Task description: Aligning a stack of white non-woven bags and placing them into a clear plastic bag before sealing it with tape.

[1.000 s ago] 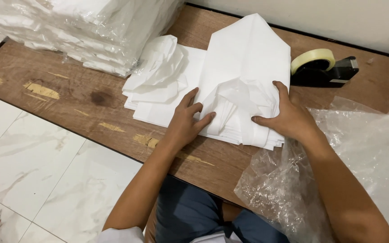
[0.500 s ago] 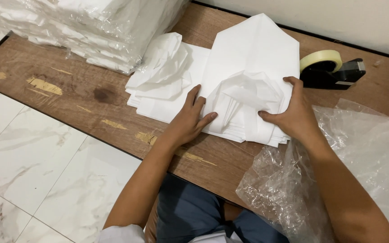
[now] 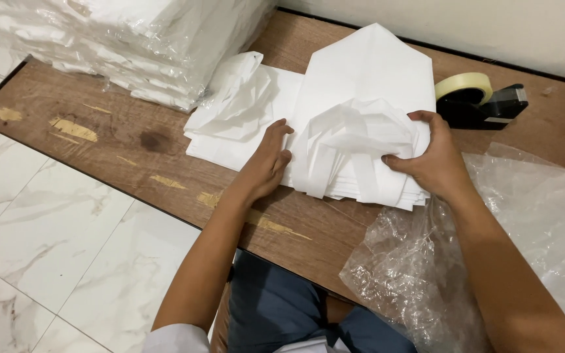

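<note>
Hands at centre frame: my left hand (image 3: pixel 266 163) presses flat and open on the folded white fabric garment (image 3: pixel 361 140) on the brown wooden bench (image 3: pixel 119 140); my right hand (image 3: pixel 429 160) grips its bunched folds, best kept square and tight.

White short sleeves, blue trousers

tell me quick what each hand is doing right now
Left hand: open, fingers flat against the edge of the folded white fabric.
Right hand: closed, gripping the bunched top of that fabric.
</note>
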